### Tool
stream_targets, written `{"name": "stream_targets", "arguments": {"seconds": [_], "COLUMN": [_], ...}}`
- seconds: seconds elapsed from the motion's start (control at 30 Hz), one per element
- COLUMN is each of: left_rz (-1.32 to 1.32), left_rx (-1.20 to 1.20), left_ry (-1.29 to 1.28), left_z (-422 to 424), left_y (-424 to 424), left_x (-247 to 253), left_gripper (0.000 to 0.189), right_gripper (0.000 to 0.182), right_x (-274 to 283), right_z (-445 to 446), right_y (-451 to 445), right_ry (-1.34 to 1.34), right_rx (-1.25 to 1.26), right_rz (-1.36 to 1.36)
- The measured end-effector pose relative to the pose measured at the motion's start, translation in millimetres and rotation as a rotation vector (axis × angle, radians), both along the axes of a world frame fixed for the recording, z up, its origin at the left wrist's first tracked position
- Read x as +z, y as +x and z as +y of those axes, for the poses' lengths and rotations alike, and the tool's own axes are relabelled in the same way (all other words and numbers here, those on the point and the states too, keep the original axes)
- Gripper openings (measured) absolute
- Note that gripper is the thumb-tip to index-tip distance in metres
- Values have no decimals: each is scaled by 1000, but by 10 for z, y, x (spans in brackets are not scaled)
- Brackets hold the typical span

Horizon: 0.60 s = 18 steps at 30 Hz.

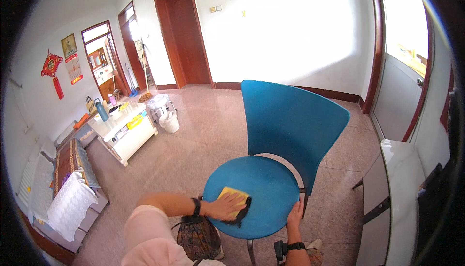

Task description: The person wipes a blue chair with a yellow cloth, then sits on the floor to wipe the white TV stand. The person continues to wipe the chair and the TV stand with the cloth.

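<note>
A blue chair [258,178] with a round seat and a curved backrest [294,124] stands right before me. My left hand [227,206] lies with fingers spread over a yellow cloth [232,191], pressing it on the left part of the seat; the hand is slightly blurred. Something dark, a shadow or a cloth's underside, shows beside the fingers. My right hand [295,213] grips the seat's right rim, its fingers partly hidden by the edge. Black bands circle both wrists.
To the right stands a cabinet [403,178] with a glossy top, near a metal-panelled door [397,91]. A white coffee table [127,140] bearing bottles, a white bin [169,121] and a stool [160,100] are farther left. A covered sofa [71,189] lines the left wall.
</note>
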<state>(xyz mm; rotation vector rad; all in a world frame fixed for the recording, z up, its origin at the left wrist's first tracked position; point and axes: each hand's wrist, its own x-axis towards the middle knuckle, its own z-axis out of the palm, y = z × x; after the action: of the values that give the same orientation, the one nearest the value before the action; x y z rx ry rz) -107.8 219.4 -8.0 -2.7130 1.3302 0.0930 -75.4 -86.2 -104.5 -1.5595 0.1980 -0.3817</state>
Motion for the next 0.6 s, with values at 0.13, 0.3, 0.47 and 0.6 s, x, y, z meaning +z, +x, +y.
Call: {"name": "stream_targets", "arguments": {"seconds": [0.13,0.3,0.47,0.6], "left_rz": [148,67,-24,21], "left_rx": [-77,250,581,630], "left_ry": [-106,-22,-89,-178], "left_z": [199,81,-52,-239], "left_y": [-206,573,1415,1519], "left_x": [299,148,-11,-13], "left_gripper": [64,65,67,67], "right_gripper": [45,47,48,46], "right_x": [52,75,121,239], "right_z": [42,22,8,-19], "right_y": [39,32,-12,-63], "right_ry": [34,67,112,52], "right_rx": [28,54,88,57], "right_rz": [19,49,77,80]}}
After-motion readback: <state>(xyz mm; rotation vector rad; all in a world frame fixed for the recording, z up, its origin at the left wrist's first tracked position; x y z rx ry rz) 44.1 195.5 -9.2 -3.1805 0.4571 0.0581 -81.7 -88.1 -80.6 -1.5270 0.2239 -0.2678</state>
